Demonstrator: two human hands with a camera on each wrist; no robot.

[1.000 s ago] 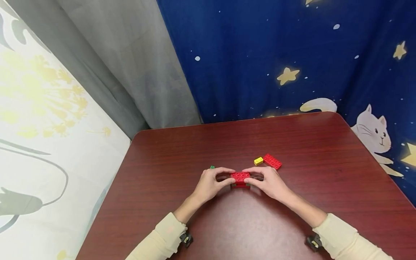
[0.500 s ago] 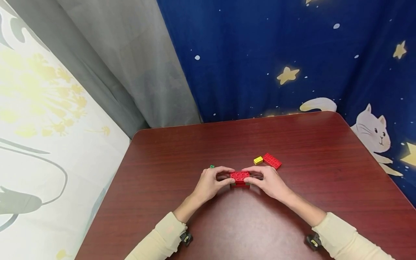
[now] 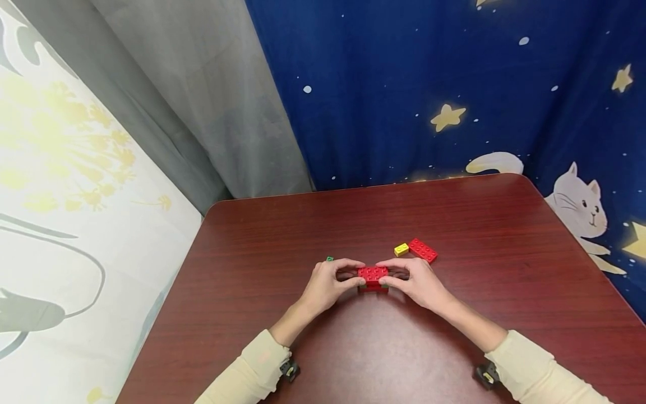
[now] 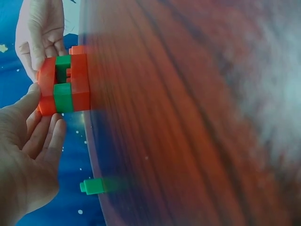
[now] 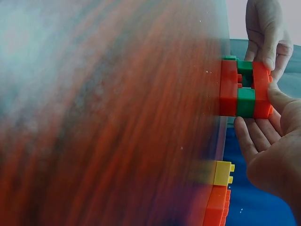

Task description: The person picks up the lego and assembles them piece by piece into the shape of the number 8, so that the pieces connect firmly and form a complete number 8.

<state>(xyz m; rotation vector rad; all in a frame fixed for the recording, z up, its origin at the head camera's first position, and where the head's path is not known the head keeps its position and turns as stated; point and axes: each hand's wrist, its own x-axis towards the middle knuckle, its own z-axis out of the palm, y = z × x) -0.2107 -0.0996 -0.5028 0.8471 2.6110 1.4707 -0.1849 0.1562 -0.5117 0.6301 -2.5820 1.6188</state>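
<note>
In the head view a small stack of building bricks stands on the table, with a studded red brick (image 3: pixel 373 274) on top. My left hand (image 3: pixel 325 286) pinches the left end of this top brick between thumb and fingers; my right hand (image 3: pixel 421 285) grips its right end in the same way. From the left wrist, a green brick (image 4: pixel 63 98) shows at each end, sandwiched between the upper red brick and a lower red brick (image 4: pixel 80 84). The right wrist view shows the same layers, with a gap between the two green bricks.
Beyond my right hand lie a small yellow brick (image 3: pixel 401 249) and a flat-lying red brick (image 3: pixel 423 250), close together. Another green brick (image 4: pixel 94 186) sits behind my left hand, mostly hidden in the head view. Curtains border the brown table (image 3: pixel 282 224) at its far edge.
</note>
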